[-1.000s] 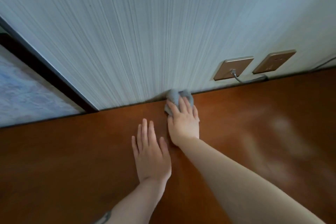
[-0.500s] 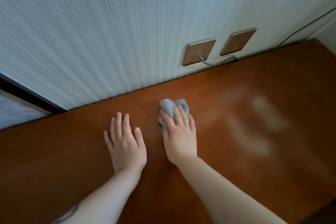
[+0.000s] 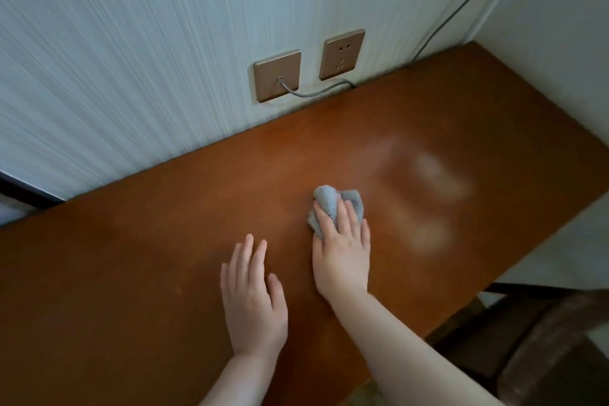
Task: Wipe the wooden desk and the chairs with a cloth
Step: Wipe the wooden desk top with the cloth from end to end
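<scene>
A reddish-brown wooden desk (image 3: 138, 267) fills the lower view and runs along a pale striped wall. My right hand (image 3: 342, 250) lies flat on a small bunched grey cloth (image 3: 324, 199) and presses it onto the desk top near the middle. Straight fingers cover the cloth's near half. My left hand (image 3: 252, 297) rests palm down on the bare wood to the left of it, fingers spread. A dark wooden chair (image 3: 540, 353) with a brown seat stands at the desk's right front corner.
Two bronze wall sockets (image 3: 276, 76) (image 3: 342, 54) sit just above the desk's back edge, with a grey cable (image 3: 316, 92) plugged into the left one. Another dark cable (image 3: 461, 10) runs up the wall at the right. Pale smears (image 3: 438, 178) mark the wood right of the cloth.
My right hand has drawn the cloth away from the wall toward me and to the right. The left hand stayed flat on the desk. The view swung right, showing the chair.
</scene>
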`<action>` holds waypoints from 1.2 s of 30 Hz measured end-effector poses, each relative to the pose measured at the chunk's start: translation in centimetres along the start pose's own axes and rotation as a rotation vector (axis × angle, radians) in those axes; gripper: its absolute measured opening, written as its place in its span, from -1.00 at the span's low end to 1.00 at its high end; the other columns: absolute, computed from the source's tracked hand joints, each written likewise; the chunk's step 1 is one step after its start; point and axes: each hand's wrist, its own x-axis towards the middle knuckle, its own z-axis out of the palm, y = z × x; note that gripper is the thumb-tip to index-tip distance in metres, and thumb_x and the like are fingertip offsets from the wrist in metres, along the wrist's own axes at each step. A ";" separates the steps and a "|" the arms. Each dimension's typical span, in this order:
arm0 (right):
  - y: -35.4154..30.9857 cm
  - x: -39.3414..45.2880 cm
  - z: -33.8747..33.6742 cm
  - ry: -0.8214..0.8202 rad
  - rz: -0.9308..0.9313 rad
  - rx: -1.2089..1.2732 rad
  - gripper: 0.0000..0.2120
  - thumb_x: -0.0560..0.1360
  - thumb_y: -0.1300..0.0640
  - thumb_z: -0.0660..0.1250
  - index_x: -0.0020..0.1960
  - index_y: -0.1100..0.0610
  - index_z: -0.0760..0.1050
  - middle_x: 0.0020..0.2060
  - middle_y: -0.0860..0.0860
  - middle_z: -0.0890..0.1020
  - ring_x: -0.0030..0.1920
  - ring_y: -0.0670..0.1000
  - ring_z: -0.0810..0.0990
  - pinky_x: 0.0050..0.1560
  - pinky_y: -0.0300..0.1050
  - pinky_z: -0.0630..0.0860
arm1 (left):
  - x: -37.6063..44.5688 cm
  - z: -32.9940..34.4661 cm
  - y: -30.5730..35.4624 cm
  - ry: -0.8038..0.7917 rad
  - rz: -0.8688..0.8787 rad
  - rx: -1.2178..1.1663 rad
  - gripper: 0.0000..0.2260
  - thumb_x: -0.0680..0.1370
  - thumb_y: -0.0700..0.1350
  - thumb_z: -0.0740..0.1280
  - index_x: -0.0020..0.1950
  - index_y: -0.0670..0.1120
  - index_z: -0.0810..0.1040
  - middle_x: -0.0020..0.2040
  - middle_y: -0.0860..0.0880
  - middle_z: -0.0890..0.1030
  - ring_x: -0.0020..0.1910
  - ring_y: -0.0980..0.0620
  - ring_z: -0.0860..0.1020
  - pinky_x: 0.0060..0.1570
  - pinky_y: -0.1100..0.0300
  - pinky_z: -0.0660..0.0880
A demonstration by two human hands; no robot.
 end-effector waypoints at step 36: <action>2.3 -16.6 -1.9 -0.340 -0.418 -0.131 -0.51 0.59 -0.09 0.05 0.49 -0.31 0.12 0.55 -0.18 0.12 0.55 -0.10 0.01 0.48 -0.03 -0.18 | -5.4 -3.1 -3.9 -0.287 0.246 0.176 -0.61 0.60 -0.09 0.09 0.41 0.00 0.44 0.44 0.06 0.40 0.47 0.03 0.26 0.46 -0.01 0.11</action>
